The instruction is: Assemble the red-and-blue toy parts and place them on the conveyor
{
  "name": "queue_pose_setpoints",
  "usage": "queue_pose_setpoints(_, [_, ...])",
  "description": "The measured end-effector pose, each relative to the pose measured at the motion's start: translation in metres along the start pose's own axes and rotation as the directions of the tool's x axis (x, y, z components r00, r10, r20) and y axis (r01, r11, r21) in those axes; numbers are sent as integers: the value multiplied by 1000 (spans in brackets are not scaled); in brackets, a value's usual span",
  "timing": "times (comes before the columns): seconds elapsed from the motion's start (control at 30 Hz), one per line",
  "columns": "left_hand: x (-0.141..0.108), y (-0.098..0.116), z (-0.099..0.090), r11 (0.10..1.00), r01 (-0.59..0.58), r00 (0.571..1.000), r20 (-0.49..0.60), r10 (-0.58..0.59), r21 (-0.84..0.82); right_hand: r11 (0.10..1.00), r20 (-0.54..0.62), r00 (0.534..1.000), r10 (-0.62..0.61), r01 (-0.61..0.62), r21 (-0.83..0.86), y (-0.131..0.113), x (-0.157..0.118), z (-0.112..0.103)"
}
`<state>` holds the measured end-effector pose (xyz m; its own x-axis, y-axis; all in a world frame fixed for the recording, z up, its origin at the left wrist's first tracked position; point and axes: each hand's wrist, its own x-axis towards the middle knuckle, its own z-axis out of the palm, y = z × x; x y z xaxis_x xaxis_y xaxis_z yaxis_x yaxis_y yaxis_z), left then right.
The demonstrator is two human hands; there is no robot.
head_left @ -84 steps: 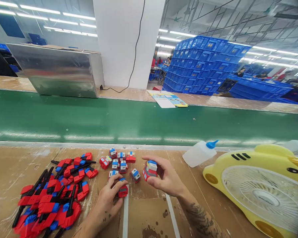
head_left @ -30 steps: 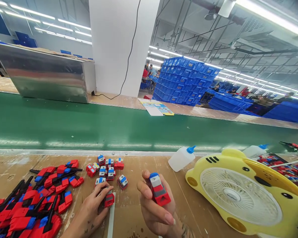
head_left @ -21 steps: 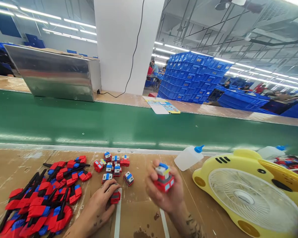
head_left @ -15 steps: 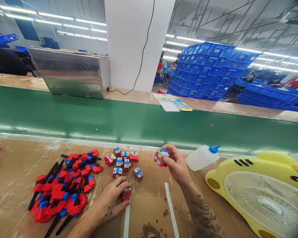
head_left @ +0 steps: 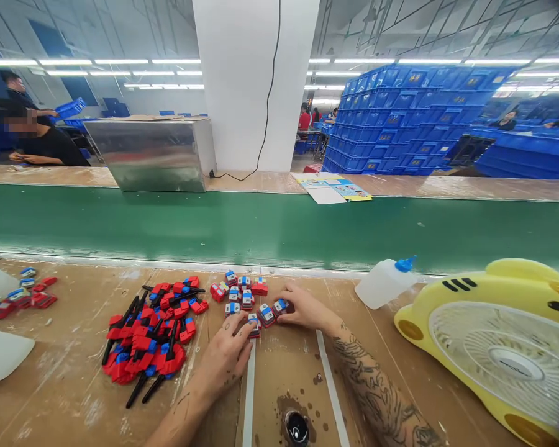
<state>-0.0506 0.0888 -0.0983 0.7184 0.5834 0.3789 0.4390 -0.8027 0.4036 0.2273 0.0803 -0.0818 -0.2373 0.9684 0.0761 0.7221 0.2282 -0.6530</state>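
Observation:
A small red, white and blue toy vehicle (head_left: pixel 254 324) stands on the cardboard-covered table, its left part hidden by the fingers of my left hand (head_left: pixel 226 347), which closes around it. My right hand (head_left: pixel 305 308) pinches another toy vehicle (head_left: pixel 278 307) at its right side, low over the table or resting on it. Between the two hands sits one more toy vehicle (head_left: pixel 266 315). Behind them is a loose cluster of several similar toy vehicles (head_left: pixel 233 294). To the left of my left hand lies a heap of red and blue parts with black rods (head_left: pixel 149 335).
A white bottle with a blue cap (head_left: pixel 384 284) and a yellow animal-shaped fan (head_left: pixel 489 347) stand at right. A small dark round cup (head_left: pixel 297 428) is near the front. Beyond runs a green conveyor belt (head_left: pixel 242 223). More toy pieces (head_left: pixel 21 297) lie far left.
My right hand has brought its toy vehicle down and left, from the air to beside the group. My left hand stays at its vehicle, now closer to the cluster. The camera view has levelled.

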Motion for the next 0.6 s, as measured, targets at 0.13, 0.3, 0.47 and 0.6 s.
queue_pose_setpoints(0.13, [-50,-20,-44,982,145,980,-152,-126,119,1000,51,999,-10,10,6,3,-2,0])
queue_pose_setpoints(0.3, [-136,-47,-77,822,506,862,-185,-472,260,997,51,998,-42,39,67,10,-1,4])
queue_pose_setpoints(0.47, [-154,-32,-70,760,621,784,-130,-607,192,991,25,1000,-11,7,133,12,-4,8])
queue_pose_setpoints(0.6, [-126,-23,-73,690,692,722,-191,-665,210,980,-34,998,52,-44,192,2,-22,7])
